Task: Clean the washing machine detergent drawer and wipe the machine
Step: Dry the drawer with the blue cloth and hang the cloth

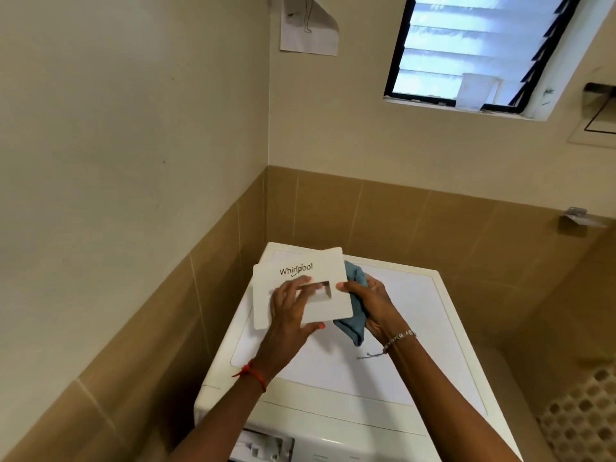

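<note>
we look down over a white front-loading washing machine (pixel 366 378) that stands in the corner of a room with brown tiles on the lower walls. we hold both hands out over the back left part of the machine's flat top.

between them is the detergent drawer (pixel 333 306). we see it as a white square front panel facing us, with the whirlpool name printed near its upper edge and a dark rectangular grip recess in the middle. the panel is tilted slightly, with its right side higher. we cannot tell whether it touches the machine's top.

our left hand (pixel 290 311) holds the drawer. the fingers lie spread across the front, reaching into the recess, and the thumb is hooked under the lower edge. a red thread (pixel 253 373) is tied round that wrist.

our right hand (pixel 370 298) grips a bunched blue cloth (pixel 351 328) against the drawer's right edge, and its thumb presses on the front of the panel. the cloth shows above and below the hand. a beaded bracelet (pixel 398 338) sits on that wrist.

at the bottom of the view, the open drawer slot (pixel 263 445) shows in the machine's front, at the upper left.

higher up, a louvred window (pixel 466 51) has a translucent jug (pixel 476 91) on its sill. a sheet of paper (pixel 308 25) hangs on the wall to the left of the window.
</note>
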A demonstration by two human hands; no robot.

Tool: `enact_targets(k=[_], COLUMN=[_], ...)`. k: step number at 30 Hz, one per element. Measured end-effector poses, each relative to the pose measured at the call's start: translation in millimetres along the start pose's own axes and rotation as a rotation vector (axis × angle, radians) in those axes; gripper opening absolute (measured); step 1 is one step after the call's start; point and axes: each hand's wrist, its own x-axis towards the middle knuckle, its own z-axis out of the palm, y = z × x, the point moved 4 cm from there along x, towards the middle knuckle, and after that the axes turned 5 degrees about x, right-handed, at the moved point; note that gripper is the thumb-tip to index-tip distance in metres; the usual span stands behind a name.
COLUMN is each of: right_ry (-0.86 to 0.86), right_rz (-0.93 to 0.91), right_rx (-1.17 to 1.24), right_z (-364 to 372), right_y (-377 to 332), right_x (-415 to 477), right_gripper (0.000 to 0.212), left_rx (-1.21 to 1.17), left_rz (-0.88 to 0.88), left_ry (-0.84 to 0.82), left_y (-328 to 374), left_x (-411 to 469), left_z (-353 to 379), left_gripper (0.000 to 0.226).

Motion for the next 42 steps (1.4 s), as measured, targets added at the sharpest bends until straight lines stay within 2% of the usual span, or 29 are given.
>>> enact_targets(k=[3,5,8,10,12,15,17,19,20,23,26,29,31,34,36,38,40,42], right_ry=[-0.041,-0.063,-0.122,-0.141,-0.141,-0.064,0.045,0.192,0.265,0.382,0.400,0.370,0.340,0.272,0.296,0.356,0.403,0.387], right_rz=[0.038,0.073,0.128,0.154,0.169,0.187,0.194,0.167,0.152,0.116,0.111,0.143,0.151,0.133,0.100,0.051,-0.016,-0.067], right_rx=[0.126,0.194,0.278,0.313,0.314,0.315,0.294,0.275,0.243,0.180,0.207,0.399,0.537,0.602,0.494,0.273,0.027,-0.071], right_z=[-18.0,-31.3,-49.6,-55.7,-59.3,-68.5,-79.0,-91.0,-98.6,-112.6,-113.9,-106.2,-96.0,-79.0,-71.0,-66.7,-61.7,-53.4], right_y=[23.0,35.5,58.7,71.4,81.0,92.8,98.0,99.8,100.4,97.0,97.2,101.5,102.8,106.1,108.8,109.6,104.2,98.1], right_x=[-2.8,-4.6,-4.4,-6.8,-8.7,-15.1,-20.4,-26.2,-28.1,-37.9,-49.0,-59.1,-65.0,-67.7,-67.9,-70.4,-73.8,-76.7], right_gripper=[0.043,0.049,0.065,0.062,0.069,0.086,0.077,0.037,0.029,0.033,0.036,0.036,0.028,0.026,0.032,0.036,0.018,0.011], left_rx=[0.014,-0.066,-0.540,-0.785,-0.815,-0.852,-0.826,-0.779,-0.758,-0.743,-0.736,-0.763,-0.777,-0.784,-0.783,-0.765,-0.754,-0.747], left_rz=[-0.159,-0.324,-0.662,-0.735,-0.740,-0.777,-0.790,-0.798,-0.796,-0.803,-0.808,-0.825,-0.843,-0.847,-0.844,-0.846,-0.844,-0.832], left_ry=[-0.091,-0.130,-0.136,-0.143,-0.140,-0.143,-0.166,-0.192,-0.199,-0.204,-0.202,-0.209,-0.218,-0.226,-0.233,-0.251,-0.276,-0.291], left_y=[-21.0,-40.4,-60.9,-62.7,-62.8,-62.5,-64.5,-67.9,-69.2,-73.0,-74.6,-78.7,-82.5,-83.3,-81.9,-81.2,-82.4,-83.1], left_x=[0.7,-0.3,-7.8,-13.6,-18.0,-27.8,-35.1,-43.4,-47.0,-55.3,-58.9,-65.7,-70.7,-73.9,-73.4,-72.8,-72.2,-71.8], left_z=[-9.5,-17.1,-20.1,-15.5,-11.4,-4.6,2.0,8.0,9.8,12.5,12.8,13.6,14.0,13.3,12.8,11.4,10.6,7.6], left_gripper=[0.097,0.107,0.089,0.067,0.038,0.024,0.022,0.023,0.024,0.027,0.030,0.032,0.033,0.033,0.033,0.033,0.033,0.032])
